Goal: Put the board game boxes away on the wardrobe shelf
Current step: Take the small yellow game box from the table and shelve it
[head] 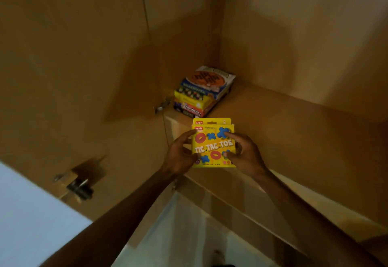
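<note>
Together, the left hand and right hand gripped the yellow box by its sides at frame centre, the stack of boxes lying just above it on the shelf.

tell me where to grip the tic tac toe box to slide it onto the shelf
Grip the tic tac toe box by its two long side edges, coming from the near end, as the left hand and right hand do now. It is flat and thin, face up, so the sides give the firmest hold and leave the far end free to go towards the stack.
</note>
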{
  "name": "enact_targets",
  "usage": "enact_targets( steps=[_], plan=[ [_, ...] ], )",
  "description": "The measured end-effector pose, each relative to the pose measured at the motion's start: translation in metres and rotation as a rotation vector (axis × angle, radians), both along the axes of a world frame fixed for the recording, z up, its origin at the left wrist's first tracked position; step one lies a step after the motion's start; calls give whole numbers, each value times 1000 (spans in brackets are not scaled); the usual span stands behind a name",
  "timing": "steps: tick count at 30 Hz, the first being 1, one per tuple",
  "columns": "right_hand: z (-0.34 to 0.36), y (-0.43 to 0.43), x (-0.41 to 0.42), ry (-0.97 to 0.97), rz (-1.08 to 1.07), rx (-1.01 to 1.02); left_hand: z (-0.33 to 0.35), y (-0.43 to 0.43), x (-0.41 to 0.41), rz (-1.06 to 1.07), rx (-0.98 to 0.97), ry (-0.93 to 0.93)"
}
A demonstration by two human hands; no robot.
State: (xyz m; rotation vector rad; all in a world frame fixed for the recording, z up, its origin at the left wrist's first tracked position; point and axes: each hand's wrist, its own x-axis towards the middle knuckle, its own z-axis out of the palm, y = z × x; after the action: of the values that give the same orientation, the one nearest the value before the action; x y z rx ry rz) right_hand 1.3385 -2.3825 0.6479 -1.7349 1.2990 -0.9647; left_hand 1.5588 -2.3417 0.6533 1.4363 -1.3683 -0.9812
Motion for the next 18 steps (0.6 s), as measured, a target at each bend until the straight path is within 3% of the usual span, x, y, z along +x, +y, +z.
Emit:
enact_targets(
  steps=[11, 15, 18],
  plan=[
    [45, -215, 11, 64, -108, -171, 59, -223, 2, 43, -123, -124],
    [51, -253, 24, 75, -199, -136, 71, -276, 12, -32, -153, -241],
    [52, -261, 32, 71, -205, -126, 71, -299, 28, -156, -76, -428]
  ],
)
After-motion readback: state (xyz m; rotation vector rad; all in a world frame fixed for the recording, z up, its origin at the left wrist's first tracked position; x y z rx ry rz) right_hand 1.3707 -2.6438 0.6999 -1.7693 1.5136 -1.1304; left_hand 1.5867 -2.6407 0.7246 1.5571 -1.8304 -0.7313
